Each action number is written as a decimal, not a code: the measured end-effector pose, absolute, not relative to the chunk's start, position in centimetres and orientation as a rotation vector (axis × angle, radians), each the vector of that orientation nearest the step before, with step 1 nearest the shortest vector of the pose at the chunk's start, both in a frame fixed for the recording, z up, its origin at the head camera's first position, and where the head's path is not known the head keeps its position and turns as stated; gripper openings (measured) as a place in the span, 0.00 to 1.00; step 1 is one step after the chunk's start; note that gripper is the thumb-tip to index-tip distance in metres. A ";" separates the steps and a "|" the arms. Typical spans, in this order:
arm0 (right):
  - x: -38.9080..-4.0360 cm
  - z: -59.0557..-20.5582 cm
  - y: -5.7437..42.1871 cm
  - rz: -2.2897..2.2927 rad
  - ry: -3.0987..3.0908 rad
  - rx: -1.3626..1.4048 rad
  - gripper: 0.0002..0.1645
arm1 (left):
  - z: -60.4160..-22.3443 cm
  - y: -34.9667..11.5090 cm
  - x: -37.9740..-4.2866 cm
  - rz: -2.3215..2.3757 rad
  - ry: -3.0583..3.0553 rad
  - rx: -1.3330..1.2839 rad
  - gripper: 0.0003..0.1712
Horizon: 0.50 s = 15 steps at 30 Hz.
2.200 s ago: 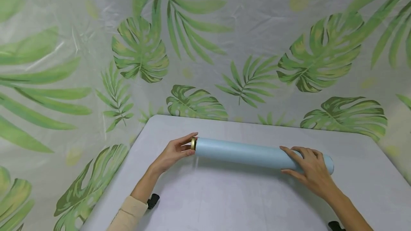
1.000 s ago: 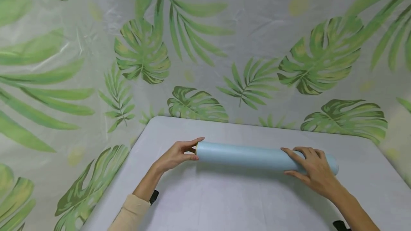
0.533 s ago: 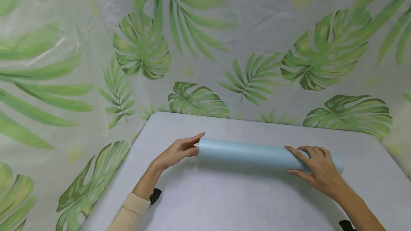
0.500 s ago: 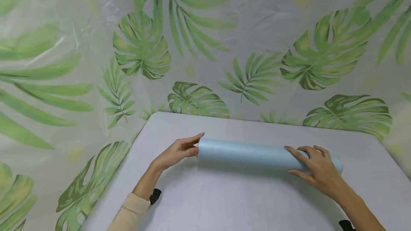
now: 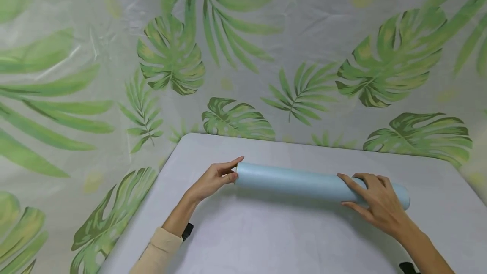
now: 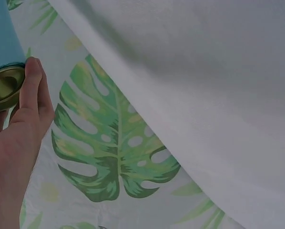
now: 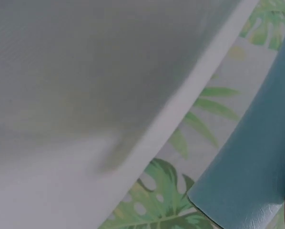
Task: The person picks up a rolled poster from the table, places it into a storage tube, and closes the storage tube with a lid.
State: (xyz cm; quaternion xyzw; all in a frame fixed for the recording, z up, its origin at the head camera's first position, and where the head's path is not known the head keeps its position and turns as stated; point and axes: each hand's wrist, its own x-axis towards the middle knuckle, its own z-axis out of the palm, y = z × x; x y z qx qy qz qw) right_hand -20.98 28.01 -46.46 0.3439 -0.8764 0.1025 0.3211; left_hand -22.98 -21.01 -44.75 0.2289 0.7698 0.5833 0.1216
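Note:
A long light blue tube [image 5: 289, 179] is held slightly tilted above the white table, its right end lower in the head view. Thumb and fingers of my left hand [image 5: 214, 179] pinch the gold metal cap at the tube's left end. In the left wrist view that cap [image 6: 9, 88] shows a recessed round face, seated in the tube's mouth. My right hand [image 5: 376, 200] grips the tube near its right end, thumb below and fingers over the top. The right wrist view shows the tube's far end [image 7: 238, 195], with just a sliver of my hand at the edge.
The white table [image 5: 285, 240] has rounded far corners. Behind it and to the left hangs a sheet [image 5: 312, 33] printed with green leaves. Shadows of tube and arms fall on the tabletop.
Earlier the gold cap stuck out of the tube's left end; it now sits nearly flush. The tube and right hand have shifted slightly right. Both hands keep their hold.

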 end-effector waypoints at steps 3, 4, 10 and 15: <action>-20.8 -46.2 27.7 0.258 -2.288 0.913 0.45 | -45.0 -21.0 -22.8 1.720 2.241 0.655 0.32; -20.8 -46.2 27.7 0.257 -2.283 0.919 0.45 | -45.2 -21.1 -22.8 1.729 2.230 0.656 0.33; -20.4 -45.7 28.3 0.255 -2.313 0.922 0.45 | -46.4 -21.2 -23.0 1.756 2.124 0.747 0.37; -20.4 -46.1 28.5 0.256 -2.353 0.930 0.45 | -46.5 -21.4 -23.4 1.791 2.124 0.807 0.40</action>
